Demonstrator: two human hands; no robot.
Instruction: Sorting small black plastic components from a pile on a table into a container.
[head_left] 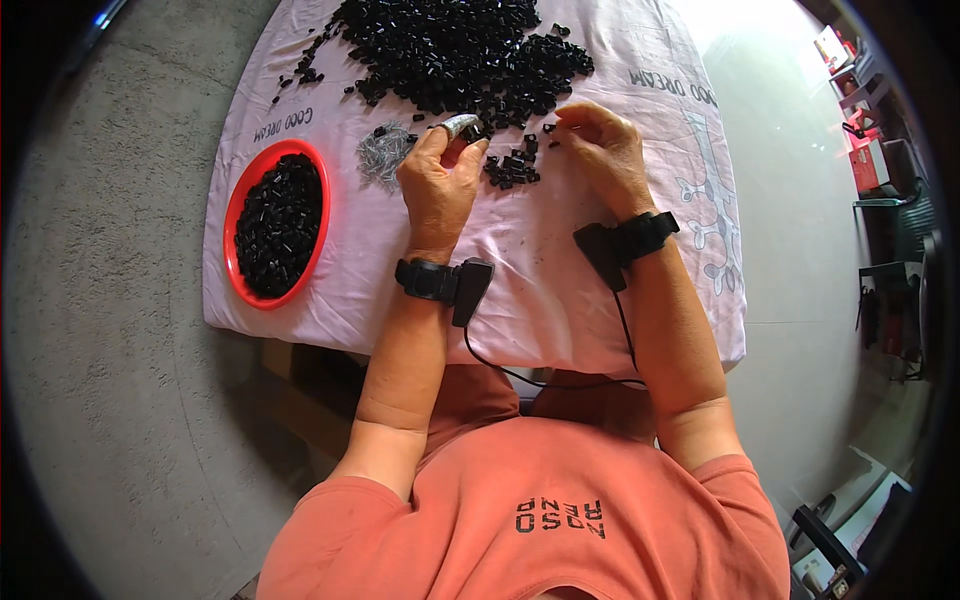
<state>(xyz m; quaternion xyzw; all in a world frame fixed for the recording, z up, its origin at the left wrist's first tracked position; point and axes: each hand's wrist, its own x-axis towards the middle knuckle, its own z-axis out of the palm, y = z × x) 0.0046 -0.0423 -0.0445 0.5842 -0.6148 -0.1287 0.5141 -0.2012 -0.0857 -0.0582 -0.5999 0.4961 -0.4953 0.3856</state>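
Observation:
My left hand (440, 180) is closed in a pinch on a small black plastic piece (475, 132); a silvery-grey wrap (459, 124) covers one of its fingertips. To the right, my right hand (610, 155) has its thumb and forefinger drawn together, and what they hold, if anything, is too small to make out. Tiny black bits lie by its fingertips. Between the hands is a little cluster of black pieces (513, 168). Beyond them spreads a large heap of the same pieces (450, 50). A pile of thin silvery metal parts (384, 155) lies left of my left hand.
A red oval basin (322, 190) full of black pieces stands at the table's left side. A pale pink printed cloth (540, 290) covers the table. Black straps with small boxes sit on both wrists, joined by a cable (500, 370). Shelves with assorted goods line the far right.

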